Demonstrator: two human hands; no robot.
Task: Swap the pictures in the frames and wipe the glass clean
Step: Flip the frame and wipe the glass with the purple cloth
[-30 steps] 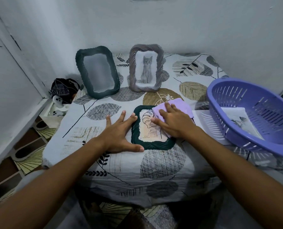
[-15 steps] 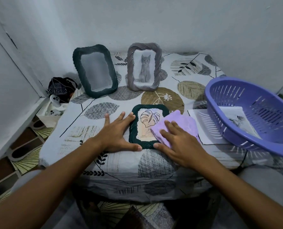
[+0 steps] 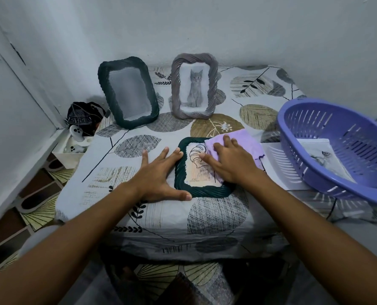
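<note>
Head view, sole entry. Item one: small frame, dark green, lying flat on the table near its front edge, glass up, leaf print showing inside. Long axis runs away from me toward the wall, tilted a little left at the far end; the print's leaf sits at the far end and its small caption at the near end, so the picture's top points to the wall. Item two: left hand, fingers straight and spread, palm flat on the tablecloth, fingertips and thumb touching the frame's left edge; it braces, it grips nothing. Item three: right hand, fingers extended and flat, pressing the cloth onto the glass at the frame's right and far side; it does not clutch the cloth. Change noted: half a second ago I had the cloth down at the frame's near right corner, largely off the glass; it has now gone back up across the pane, as it was a second ago. I judge this a wiping stroke in progress, with the swap on this frame done and cleaning under way. Item four: large green frame, upright at the wall, its pane blank grey. Item five: grey frame, upright beside it, cat picture inside. Item six: basket, at right, paper inside.
</note>
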